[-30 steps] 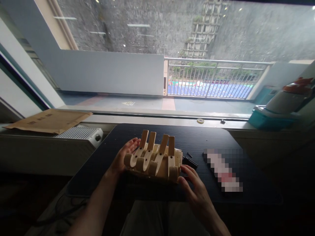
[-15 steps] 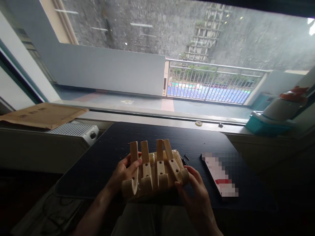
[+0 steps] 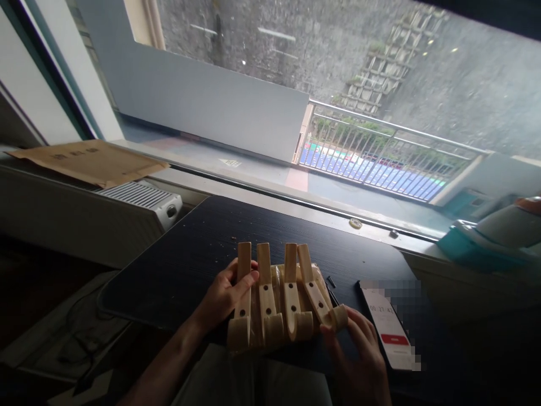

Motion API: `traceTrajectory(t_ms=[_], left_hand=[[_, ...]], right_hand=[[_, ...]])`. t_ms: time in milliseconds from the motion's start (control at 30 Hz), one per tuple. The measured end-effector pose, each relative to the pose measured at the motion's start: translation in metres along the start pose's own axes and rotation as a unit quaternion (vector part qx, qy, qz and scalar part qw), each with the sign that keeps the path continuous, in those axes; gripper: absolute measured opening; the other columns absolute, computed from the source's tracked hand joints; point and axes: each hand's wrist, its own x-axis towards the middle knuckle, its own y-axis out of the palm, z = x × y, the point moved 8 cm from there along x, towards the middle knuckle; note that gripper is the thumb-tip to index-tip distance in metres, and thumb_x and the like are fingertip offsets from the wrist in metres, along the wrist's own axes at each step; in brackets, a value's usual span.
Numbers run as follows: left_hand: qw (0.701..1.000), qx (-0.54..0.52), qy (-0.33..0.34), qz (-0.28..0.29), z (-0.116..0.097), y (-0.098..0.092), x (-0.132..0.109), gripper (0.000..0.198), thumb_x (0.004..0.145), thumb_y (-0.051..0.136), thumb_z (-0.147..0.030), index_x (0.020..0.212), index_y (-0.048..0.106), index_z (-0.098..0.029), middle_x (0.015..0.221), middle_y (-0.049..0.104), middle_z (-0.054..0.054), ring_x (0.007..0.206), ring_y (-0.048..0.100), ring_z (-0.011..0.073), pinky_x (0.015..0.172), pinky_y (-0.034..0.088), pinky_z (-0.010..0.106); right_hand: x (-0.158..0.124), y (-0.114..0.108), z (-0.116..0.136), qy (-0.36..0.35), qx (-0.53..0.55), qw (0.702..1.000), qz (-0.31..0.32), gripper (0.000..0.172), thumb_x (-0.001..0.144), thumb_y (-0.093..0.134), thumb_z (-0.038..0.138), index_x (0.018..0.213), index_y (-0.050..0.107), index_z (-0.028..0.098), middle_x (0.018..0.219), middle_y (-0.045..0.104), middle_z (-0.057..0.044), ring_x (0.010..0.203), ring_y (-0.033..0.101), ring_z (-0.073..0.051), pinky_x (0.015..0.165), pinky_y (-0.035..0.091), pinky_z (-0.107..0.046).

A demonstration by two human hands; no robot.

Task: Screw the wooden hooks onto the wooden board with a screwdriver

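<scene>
Head view: the step in hand looks like settling four wooden hooks side by side on a wrapped block (image 3: 278, 287), which sits by the near side of the black table (image 3: 177, 265), above the lap. The left hand (image 3: 224, 292) grasps the straight part of the leftmost hook (image 3: 243, 304), thumb in front and fingers behind. The right hand (image 3: 363, 338) pinches the curled end of the rightmost hook (image 3: 315, 293) between thumb and fingertips; this piece slants, its top close beside the third hook (image 3: 291, 299). Neither hand touches the third hook or the second hook (image 3: 265, 299).

As I judge it, the next move calls for a light turn of the right fingers to straighten that slant, while the left hand steadies its end.

Room is widest on the left of the table and behind the block, towards the window sill (image 3: 253, 196). The right is tighter: a phone (image 3: 391, 327) lies near the right hand, and a screw (image 3: 331, 281) lies just beyond the block's far right corner. Whether the block overhangs the near edge I cannot tell.
</scene>
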Motion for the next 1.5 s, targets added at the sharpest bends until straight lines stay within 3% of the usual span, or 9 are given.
traceTrajectory(t_ms=[167, 700, 833, 900, 967, 1133, 1200, 1333, 1500], left_hand=[[1.000, -0.008, 0.003, 0.008, 0.003, 0.001, 0.000, 0.030, 0.072, 0.066, -0.043, 0.092, 0.059, -0.020, 0.079, 0.065, 0.002, 0.072, 0.062, 0.0193, 0.066, 0.049, 0.028], [1.000, -0.001, 0.000, 0.002, 0.008, -0.003, 0.002, 0.032, 0.071, 0.066, -0.043, 0.093, 0.060, -0.021, 0.081, 0.064, 0.002, 0.075, 0.061, 0.0211, 0.065, 0.050, 0.029], [1.000, -0.004, -0.005, 0.004, 0.009, -0.003, 0.003, 0.032, 0.070, 0.067, -0.043, 0.093, 0.061, -0.021, 0.080, 0.064, 0.002, 0.074, 0.061, 0.0209, 0.064, 0.050, 0.028], [1.000, 0.000, -0.007, 0.007, 0.009, -0.004, 0.004, 0.033, 0.069, 0.068, -0.043, 0.092, 0.061, -0.021, 0.081, 0.064, 0.002, 0.075, 0.061, 0.0216, 0.064, 0.050, 0.029], [1.000, 0.008, -0.004, 0.010, 0.008, -0.004, 0.005, 0.034, 0.068, 0.069, -0.043, 0.092, 0.062, -0.020, 0.082, 0.064, 0.003, 0.076, 0.062, 0.0223, 0.065, 0.050, 0.030], [0.999, 0.014, -0.010, 0.027, 0.007, -0.002, 0.006, 0.035, 0.069, 0.068, -0.044, 0.095, 0.060, -0.021, 0.083, 0.066, 0.003, 0.075, 0.062, 0.0219, 0.066, 0.051, 0.030], [0.999, 0.018, -0.010, 0.026, 0.008, -0.003, 0.007, 0.035, 0.070, 0.068, -0.044, 0.096, 0.060, -0.022, 0.084, 0.066, 0.003, 0.075, 0.062, 0.0214, 0.066, 0.051, 0.029], [0.999, 0.021, -0.020, 0.027, 0.015, -0.006, 0.009, 0.036, 0.070, 0.068, -0.043, 0.098, 0.061, -0.021, 0.088, 0.065, 0.004, 0.079, 0.062, 0.0236, 0.067, 0.051, 0.031], [0.999, 0.020, -0.034, 0.024, 0.019, -0.008, 0.010, 0.038, 0.068, 0.069, -0.044, 0.099, 0.062, -0.024, 0.093, 0.066, 0.004, 0.085, 0.062, 0.0259, 0.069, 0.053, 0.032]], right_hand=[[0.001, 0.001, 0.014, -0.087, -0.011, 0.996, 0.019, 0.016, 0.080, 0.062, 0.030, 0.094, 0.062, 0.024, 0.101, 0.060, -0.007, 0.102, 0.053, -0.024, 0.083, 0.049, -0.038], [0.006, -0.007, 0.012, -0.106, -0.026, 0.994, 0.013, 0.017, 0.079, 0.062, 0.028, 0.095, 0.062, 0.022, 0.100, 0.062, -0.007, 0.099, 0.056, -0.023, 0.081, 0.051, -0.037], [0.013, -0.012, 0.001, -0.071, 0.010, 0.994, 0.087, 0.024, 0.084, 0.054, 0.033, 0.104, 0.063, 0.025, 0.111, 0.061, -0.007, 0.104, 0.056, -0.023, 0.082, 0.051, -0.035], [0.029, -0.016, -0.010, -0.007, 0.032, 0.993, 0.109, 0.028, 0.090, 0.043, 0.034, 0.108, 0.063, 0.026, 0.114, 0.060, -0.007, 0.106, 0.055, -0.023, 0.081, 0.051, -0.034], [0.052, -0.011, -0.008, -0.013, 0.033, 0.987, 0.158, 0.026, 0.087, 0.048, 0.035, 0.102, 0.067, 0.026, 0.104, 0.062, -0.006, 0.099, 0.057, -0.022, 0.079, 0.050, -0.032], [0.092, 0.031, 0.013, -0.060, -0.026, 0.907, 0.415, 0.040, 0.079, 0.058, 0.032, 0.118, 0.059, 0.039, 0.093, 0.061, 0.000, 0.083, 0.057, -0.017, 0.071, 0.048, -0.030], [0.096, 0.040, 0.023, -0.088, -0.040, 0.874, 0.477, 0.045, 0.078, 0.058, 0.029, 0.122, 0.056, 0.040, 0.092, 0.061, 0.000, 0.082, 0.056, -0.017, 0.069, 0.046, -0.029], [0.095, 0.048, 0.031, -0.125, -0.028, 0.841, 0.526, 0.051, 0.078, 0.056, 0.024, 0.126, 0.052, 0.042, 0.094, 0.062, 0.000, 0.086, 0.054, -0.018, 0.068, 0.045, -0.028], [0.093, 0.052, 0.021, -0.120, 0.013, 0.839, 0.530, 0.042, 0.079, 0.057, 0.029, 0.119, 0.058, 0.043, 0.093, 0.061, 0.001, 0.080, 0.054, -0.015, 0.068, 0.044, -0.026]])
